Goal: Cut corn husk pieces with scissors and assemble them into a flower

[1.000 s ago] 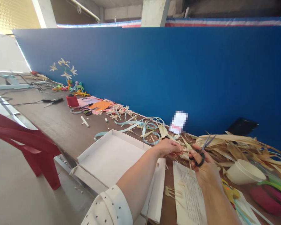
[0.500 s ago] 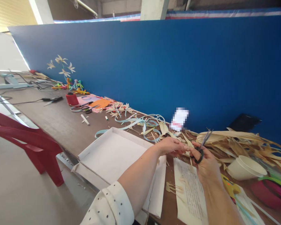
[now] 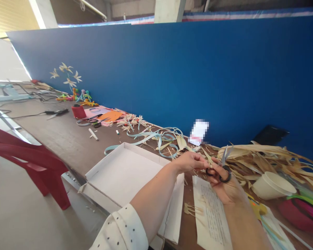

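My left hand [image 3: 189,162] reaches over the white box, its thumb and fingers pinching a pale dried husk strip [image 3: 207,156]. Close against it, my right hand [image 3: 222,184] has its fingers in the dark handles of a pair of scissors [image 3: 225,173]. The blades point up and away, slightly apart, to the right of the strip. Fingers partly hide the strip's lower end. Below the hands lies a printed sheet [image 3: 211,218], with small cut husk pieces [image 3: 191,209] at its left edge.
An open white cardboard box [image 3: 127,173] sits left of the hands. Dried husks [image 3: 261,156], a cream cup [image 3: 273,185] and a pink round item [image 3: 299,213] are at right. Blue ribbon [image 3: 160,139] curls behind. A blue partition [image 3: 156,69] backs the table; a red chair [image 3: 47,170] stands left.
My right hand has turned a little, and the scissors' handles and blades have spread wider. The left hand stays nearly in place, and the husk strip between the hands shows more clearly.
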Demonstrator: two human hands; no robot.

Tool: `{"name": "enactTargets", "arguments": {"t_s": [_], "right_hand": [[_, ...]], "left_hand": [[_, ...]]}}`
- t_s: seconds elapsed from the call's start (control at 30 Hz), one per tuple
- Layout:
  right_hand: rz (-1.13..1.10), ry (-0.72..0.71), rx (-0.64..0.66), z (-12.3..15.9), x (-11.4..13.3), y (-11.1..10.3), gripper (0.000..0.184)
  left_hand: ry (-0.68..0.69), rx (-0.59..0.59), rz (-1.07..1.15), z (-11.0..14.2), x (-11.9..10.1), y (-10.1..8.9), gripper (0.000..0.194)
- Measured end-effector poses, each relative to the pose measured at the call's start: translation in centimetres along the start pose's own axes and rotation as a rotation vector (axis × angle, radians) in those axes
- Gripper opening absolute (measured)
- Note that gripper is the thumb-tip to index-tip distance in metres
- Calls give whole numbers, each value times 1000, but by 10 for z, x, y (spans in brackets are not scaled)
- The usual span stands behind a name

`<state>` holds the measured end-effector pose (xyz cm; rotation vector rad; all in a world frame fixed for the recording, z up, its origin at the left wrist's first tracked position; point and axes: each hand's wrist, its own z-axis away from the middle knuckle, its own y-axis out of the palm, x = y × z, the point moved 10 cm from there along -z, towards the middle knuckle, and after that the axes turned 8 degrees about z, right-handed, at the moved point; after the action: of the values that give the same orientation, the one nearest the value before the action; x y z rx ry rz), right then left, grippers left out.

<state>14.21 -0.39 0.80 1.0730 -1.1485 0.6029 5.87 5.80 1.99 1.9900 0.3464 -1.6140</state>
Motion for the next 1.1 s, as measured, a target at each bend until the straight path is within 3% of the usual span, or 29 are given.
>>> {"name": "enactTargets", "arguments": {"t_s": [0.1, 0.2, 0.3, 0.37, 0.47, 0.57, 0.7, 0.8, 0.93, 1.03, 1.1], "right_hand": [[220, -104, -112, 0, 8, -12, 42], [647, -132, -259, 1, 15, -29, 49], [1132, -63, -289, -2, 15, -34, 56], [1354, -40, -263, -4, 16, -31, 57], [1529, -20, -256, -2, 18, -25, 53], [1665, -4, -290, 4, 23, -20, 45], [1801, -23, -223, 7, 19, -6, 29], [1789, -124, -133, 4, 12, 6, 17], [1715, -181, -40, -2, 4, 7, 9], [1689, -203, 19, -1, 6, 10, 9], [1753, -191, -15, 3, 11, 11, 15]], "left_hand": [[-31, -76, 8, -2, 5, -13, 34], [-6, -329, 46, 0, 2, -44, 31], [35, -548, 133, 6, -1, -69, 25], [33, -615, 148, 9, -1, -76, 21], [-1, -587, 89, 7, 3, -72, 18], [-64, -444, -9, 2, 11, -54, 21], [-124, -250, -65, -3, 22, -27, 27], [-60, -252, -244, -3, 14, -22, 22], [124, -294, -637, 0, -14, -13, 18], [202, -276, -789, 1, -25, -5, 19], [217, -263, -838, 0, -26, -2, 18]]}}
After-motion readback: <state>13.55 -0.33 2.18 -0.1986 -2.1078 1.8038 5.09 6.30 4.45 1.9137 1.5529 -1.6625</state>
